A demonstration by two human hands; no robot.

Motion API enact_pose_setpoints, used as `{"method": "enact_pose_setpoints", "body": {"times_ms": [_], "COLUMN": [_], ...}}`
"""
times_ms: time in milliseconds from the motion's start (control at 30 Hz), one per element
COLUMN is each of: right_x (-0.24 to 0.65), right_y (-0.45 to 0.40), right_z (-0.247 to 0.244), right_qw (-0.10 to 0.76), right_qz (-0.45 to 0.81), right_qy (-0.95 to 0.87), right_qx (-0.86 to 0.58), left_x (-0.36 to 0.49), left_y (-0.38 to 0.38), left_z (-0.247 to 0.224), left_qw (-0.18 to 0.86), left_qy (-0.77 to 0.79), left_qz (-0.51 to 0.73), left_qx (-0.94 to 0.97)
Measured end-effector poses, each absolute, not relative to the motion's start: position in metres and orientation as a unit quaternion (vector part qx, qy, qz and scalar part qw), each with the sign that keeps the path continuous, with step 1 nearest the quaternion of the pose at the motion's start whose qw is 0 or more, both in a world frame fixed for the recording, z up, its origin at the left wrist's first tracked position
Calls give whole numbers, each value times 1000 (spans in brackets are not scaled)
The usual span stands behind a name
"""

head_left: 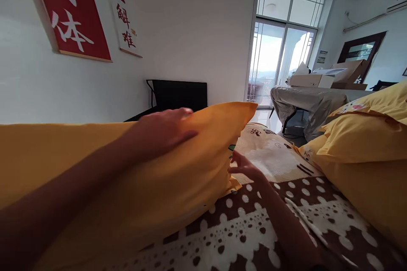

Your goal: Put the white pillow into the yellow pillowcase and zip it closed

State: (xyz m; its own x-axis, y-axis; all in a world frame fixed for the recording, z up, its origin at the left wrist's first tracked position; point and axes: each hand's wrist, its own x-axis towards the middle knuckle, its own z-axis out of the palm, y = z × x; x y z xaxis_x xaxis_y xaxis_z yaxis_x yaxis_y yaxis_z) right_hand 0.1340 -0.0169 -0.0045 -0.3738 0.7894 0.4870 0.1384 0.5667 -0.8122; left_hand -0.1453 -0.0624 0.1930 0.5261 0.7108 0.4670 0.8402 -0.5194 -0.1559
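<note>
A large yellow pillow (178, 178) in a fabric cover spans the left and middle of the head view, with its end pointing right. My left hand (162, 129) lies over its upper side, thumb and fingers apart, slightly blurred. At the pillow's right end is my right hand (246, 168), its thumb and forefinger apart and the fingertips at the cover's edge. Part of those fingers is hidden by the fabric. A small green print shows beside them.
Beneath lies a brown and cream patterned blanket (244, 220). More yellow bedding (362, 144) is piled at right. Behind stand a black panel-like piece of furniture (181, 93) and a plastic-covered table (305, 101) bearing cardboard boxes (311, 80).
</note>
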Motion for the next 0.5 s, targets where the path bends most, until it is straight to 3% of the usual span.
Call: {"method": "enact_pose_setpoints", "body": {"times_ms": [133,233,367,500], "right_x": [136,128,117,113], "right_y": [-4,7,10,8], "right_z": [-46,-68,-79,-74], "right_qw": [326,269,282,322], "right_qz": [355,325,305,311], "right_qy": [-799,-795,-771,-740], "right_qx": [-360,-436,-483,-502], "left_x": [-64,-32,-23,-42], "left_y": [-54,-44,-38,-49], "left_z": [196,194,194,226], "left_qw": [137,141,222,251], "left_qy": [-464,-454,-447,-464], "left_qz": [-170,-156,-153,-218], "left_qx": [-858,-866,-853,-821]}}
